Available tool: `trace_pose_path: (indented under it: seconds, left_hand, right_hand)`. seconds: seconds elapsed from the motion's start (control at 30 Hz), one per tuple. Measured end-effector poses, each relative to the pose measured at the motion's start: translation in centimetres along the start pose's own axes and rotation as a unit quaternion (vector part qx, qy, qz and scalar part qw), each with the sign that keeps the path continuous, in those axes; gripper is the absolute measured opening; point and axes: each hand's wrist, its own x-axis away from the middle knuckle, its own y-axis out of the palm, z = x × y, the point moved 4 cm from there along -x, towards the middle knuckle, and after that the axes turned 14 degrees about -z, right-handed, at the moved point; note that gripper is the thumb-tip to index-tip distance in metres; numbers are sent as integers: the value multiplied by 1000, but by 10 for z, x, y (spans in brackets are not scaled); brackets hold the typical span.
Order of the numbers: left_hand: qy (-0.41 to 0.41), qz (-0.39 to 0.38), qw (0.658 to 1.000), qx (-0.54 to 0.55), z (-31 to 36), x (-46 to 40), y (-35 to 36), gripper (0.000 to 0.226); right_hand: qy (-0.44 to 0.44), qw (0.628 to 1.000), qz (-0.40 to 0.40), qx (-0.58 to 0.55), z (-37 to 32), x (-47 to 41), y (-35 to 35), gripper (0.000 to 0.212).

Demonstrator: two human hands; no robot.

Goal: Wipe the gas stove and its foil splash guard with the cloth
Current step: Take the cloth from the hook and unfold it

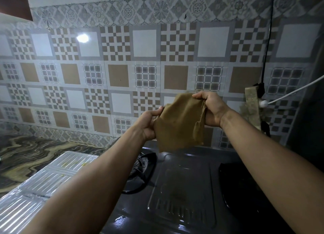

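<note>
No brand, label or writing to read anywhere.

Brown cloth up in the air, over the back part of the gas stove, not touching it. Soft, thin, a bit rough, with frayed edges. Held spread out and tilted, top corner up near the right hand, bottom edge hanging toward the stove. Long side running from upper right down to lower left.

Left hand pinching the left edge of the cloth, thumb on top. Right hand gripping the upper right corner, fingers curled round a bunched fold. Both arms bare and stretched out forward.

Gas stove dark grey, smooth and shiny, with a raised rounded rectangle shape in the middle and wet-looking glints near the front. Black burner grate on the left, another dark burner on the right, partly hidden by the arm.

Foil splash guard left of the stove, silver, shiny, with ribbed lines and small yellow spots, leaning out over the surface. Surface swirly, like marble, in dark and tan.

Wall tiles behind, glossy, with squares and checks in white, grey and tan. Black cord hanging down on the right, white cable crossing near it.
</note>
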Motion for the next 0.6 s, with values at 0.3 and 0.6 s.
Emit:
trace_pose_path:
  seconds: [0.3, 0.6]
  left_hand:
    - [165, 177, 954, -180, 50, 11, -9, 30]
    - [174, 142, 942, -251, 64, 18, 0, 60]
  right_hand:
    - [52, 982, 167, 74, 1, 8, -13, 30]
    - [-14, 945, 300, 131, -3, 4, -14, 38]
